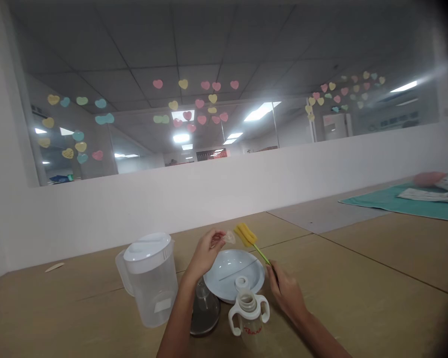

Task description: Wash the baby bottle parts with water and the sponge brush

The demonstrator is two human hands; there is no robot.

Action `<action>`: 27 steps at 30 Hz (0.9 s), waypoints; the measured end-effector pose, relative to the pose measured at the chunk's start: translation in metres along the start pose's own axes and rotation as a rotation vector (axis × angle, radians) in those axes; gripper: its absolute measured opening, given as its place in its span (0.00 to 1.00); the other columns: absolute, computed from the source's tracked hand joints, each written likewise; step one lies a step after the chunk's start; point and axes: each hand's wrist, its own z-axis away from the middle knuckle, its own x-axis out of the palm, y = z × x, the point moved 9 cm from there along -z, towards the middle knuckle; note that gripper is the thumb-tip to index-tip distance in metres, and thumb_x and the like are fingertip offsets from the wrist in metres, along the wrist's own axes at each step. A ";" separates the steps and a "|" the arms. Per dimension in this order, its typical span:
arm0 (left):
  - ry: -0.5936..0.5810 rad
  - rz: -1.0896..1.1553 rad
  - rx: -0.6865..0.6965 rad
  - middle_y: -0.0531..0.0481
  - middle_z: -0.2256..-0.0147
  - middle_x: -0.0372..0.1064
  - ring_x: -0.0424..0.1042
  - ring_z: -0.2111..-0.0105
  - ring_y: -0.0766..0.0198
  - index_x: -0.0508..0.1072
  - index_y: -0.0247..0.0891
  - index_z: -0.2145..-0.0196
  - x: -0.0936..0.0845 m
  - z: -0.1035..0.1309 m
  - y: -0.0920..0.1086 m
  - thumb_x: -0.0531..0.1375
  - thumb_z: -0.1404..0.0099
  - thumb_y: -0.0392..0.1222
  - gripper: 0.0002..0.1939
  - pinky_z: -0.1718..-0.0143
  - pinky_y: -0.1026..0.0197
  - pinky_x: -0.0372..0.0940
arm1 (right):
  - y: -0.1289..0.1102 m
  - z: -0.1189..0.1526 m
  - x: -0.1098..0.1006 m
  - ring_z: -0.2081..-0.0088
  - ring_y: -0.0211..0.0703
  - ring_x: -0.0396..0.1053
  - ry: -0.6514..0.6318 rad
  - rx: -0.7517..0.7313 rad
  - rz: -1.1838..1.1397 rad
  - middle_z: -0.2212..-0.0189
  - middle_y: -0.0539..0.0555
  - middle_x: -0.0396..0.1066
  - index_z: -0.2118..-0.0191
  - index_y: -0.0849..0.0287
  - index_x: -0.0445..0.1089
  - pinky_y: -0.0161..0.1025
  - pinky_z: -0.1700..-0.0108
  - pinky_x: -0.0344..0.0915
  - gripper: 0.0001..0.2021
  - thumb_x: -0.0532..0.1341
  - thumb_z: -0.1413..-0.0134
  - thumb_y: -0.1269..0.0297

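Between the fingertips of my left hand (211, 244) is a clear bottle nipple (229, 237), held above the far left of a pale blue bowl (218, 286). My right hand (286, 288) grips the handle of a yellow sponge bottle brush (246, 234) with a green stem. The sponge head is beside the nipple, with a small gap between them. A white ring cap (242, 283) and a thin straw-like line show at the bowl. In front of it, an uncapped baby bottle (252, 330) with white handles stands upright.
A lidded clear plastic pitcher (153, 283) stands left of my left forearm. Partly behind that forearm is a dark-based, clear-topped container (206, 311). A teal cloth (381, 199) lies far right, and a low white wall (209, 194) with glass above borders the table.
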 end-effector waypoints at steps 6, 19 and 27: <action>0.077 -0.278 0.109 0.49 0.62 0.69 0.69 0.62 0.64 0.72 0.39 0.62 -0.006 -0.002 0.006 0.55 0.41 0.31 0.11 0.57 0.59 0.66 | 0.001 -0.003 -0.019 0.78 0.40 0.71 0.119 0.000 -0.017 0.76 0.55 0.74 0.63 0.61 0.70 0.34 0.75 0.63 0.21 0.45 0.37 0.54; 0.093 -0.281 0.054 0.53 0.65 0.72 0.71 0.65 0.67 0.66 0.43 0.53 -0.006 0.000 0.015 0.55 0.45 0.26 0.23 0.60 0.63 0.66 | -0.029 0.001 -0.025 0.76 0.35 0.69 0.222 -0.264 0.184 0.75 0.55 0.74 0.60 0.62 0.74 0.30 0.73 0.61 0.16 0.50 0.37 0.63; 0.112 -0.253 0.042 0.53 0.64 0.73 0.71 0.68 0.68 0.67 0.43 0.54 -0.009 0.002 0.016 0.54 0.45 0.25 0.22 0.62 0.64 0.66 | -0.038 0.002 -0.026 0.75 0.34 0.70 0.196 -0.338 0.072 0.74 0.54 0.74 0.58 0.62 0.73 0.29 0.71 0.64 0.15 0.50 0.38 0.65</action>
